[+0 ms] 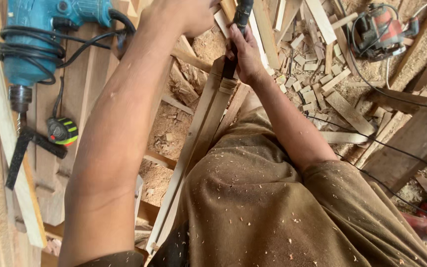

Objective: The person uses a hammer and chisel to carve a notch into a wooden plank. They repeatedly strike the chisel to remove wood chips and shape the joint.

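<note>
Wood strip point(204, 123): long pale slat, runs diagonally from lower centre up to your hands, over the sawdust-covered floor point(174, 123).
Black tool point(241, 15): dark handle, stands upright at the strip's upper end, top cut off by the frame edge.
Right hand point(245, 57): your grip is closed around the black tool, just above the strip's end.
Left hand point(184, 15): fist at top edge, close beside the tool; can't tell what it's gripping.
Bench point(82, 84): on your left, carries a blue electric drill point(40, 34) with coiled cord and a tape measure point(63, 131).
Offcuts point(317, 74): scattered on the floor to your right, near a red power tool point(384, 29).
</note>
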### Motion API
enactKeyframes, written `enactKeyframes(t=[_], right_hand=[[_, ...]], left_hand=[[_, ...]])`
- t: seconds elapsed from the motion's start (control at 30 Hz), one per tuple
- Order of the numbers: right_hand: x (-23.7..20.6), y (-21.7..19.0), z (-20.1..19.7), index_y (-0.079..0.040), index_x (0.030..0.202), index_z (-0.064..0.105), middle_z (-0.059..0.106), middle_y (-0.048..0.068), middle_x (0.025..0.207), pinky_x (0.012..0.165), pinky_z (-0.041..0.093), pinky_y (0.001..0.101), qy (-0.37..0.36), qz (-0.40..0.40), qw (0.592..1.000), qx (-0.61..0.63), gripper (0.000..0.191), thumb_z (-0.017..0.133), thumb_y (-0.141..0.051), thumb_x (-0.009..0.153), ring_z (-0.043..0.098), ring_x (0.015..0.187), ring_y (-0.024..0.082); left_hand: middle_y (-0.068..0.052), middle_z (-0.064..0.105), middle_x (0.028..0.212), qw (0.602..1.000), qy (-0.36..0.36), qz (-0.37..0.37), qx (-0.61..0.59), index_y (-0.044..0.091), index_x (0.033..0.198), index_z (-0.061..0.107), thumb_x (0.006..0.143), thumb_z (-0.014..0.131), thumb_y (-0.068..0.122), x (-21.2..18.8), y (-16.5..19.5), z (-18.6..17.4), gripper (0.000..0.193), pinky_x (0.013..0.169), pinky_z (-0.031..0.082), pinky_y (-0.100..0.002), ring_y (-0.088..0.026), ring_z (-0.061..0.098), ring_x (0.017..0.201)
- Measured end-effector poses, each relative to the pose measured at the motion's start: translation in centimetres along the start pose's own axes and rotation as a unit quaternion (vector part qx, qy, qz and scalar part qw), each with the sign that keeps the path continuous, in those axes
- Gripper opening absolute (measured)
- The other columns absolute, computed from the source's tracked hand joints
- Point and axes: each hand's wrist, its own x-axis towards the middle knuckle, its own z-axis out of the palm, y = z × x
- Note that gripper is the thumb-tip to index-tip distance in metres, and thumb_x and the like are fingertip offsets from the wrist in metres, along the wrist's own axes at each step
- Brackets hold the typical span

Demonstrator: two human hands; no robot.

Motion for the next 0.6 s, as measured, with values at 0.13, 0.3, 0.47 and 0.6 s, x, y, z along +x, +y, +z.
enactKeyframes(t=[0.13,0.3,0.47,0.6], right_hand=[[-0.7,1.1,-0.9,-0.014,0.119,0.054,0.056,-0.003,0.079,0.062,0.051,0.0294,-0.059,-0.009,0.997,0.052,0.033,0.074,-0.035,0.103,0.049,0.062,0.007],[-2.1,1.7,-1.0,-0.01,0.117,0.056,0.056,-0.002,0.082,0.064,0.051,0.032,-0.108,-0.123,0.985,-0.052,0.029,0.075,-0.028,0.107,0.048,0.065,0.01],[-2.6,-1.6,-2.2,-0.012,0.112,0.051,0.055,-0.002,0.077,0.062,0.052,0.0316,-0.059,-0.078,0.995,-0.016,0.023,0.07,-0.024,0.107,0.051,0.063,0.012],[-3.8,-2.5,-3.9,-0.012,0.122,0.059,0.053,-0.001,0.068,0.053,0.053,0.0286,-0.063,0.064,0.994,-0.063,0.031,0.062,-0.034,0.101,0.053,0.055,0.01]], left_hand=[[-0.019,0.069,0.087,0.993,0.037,0.004,-0.116,0.0,0.112,0.071,0.096,0.058,0.009,-2.3,-1.0,2.6,0.023,0.07,0.059,-0.05,-0.033,0.07,0.077],[-0.014,0.063,0.103,0.949,0.149,0.016,-0.278,-0.004,0.14,0.048,0.094,0.059,0.008,-6.1,-0.6,5.2,0.049,0.063,0.062,-0.036,-0.019,0.068,0.074],[-0.004,0.056,0.086,0.905,0.049,-0.14,-0.398,0.004,0.116,0.056,0.103,0.057,0.018,-11.1,0.0,10.7,0.019,0.057,0.055,-0.031,-0.012,0.058,0.066],[-0.001,0.05,0.084,0.902,0.094,-0.126,-0.403,0.008,0.094,0.055,0.103,0.065,0.021,-15.1,0.0,17.4,0.018,0.064,0.052,-0.037,-0.015,0.053,0.071]])
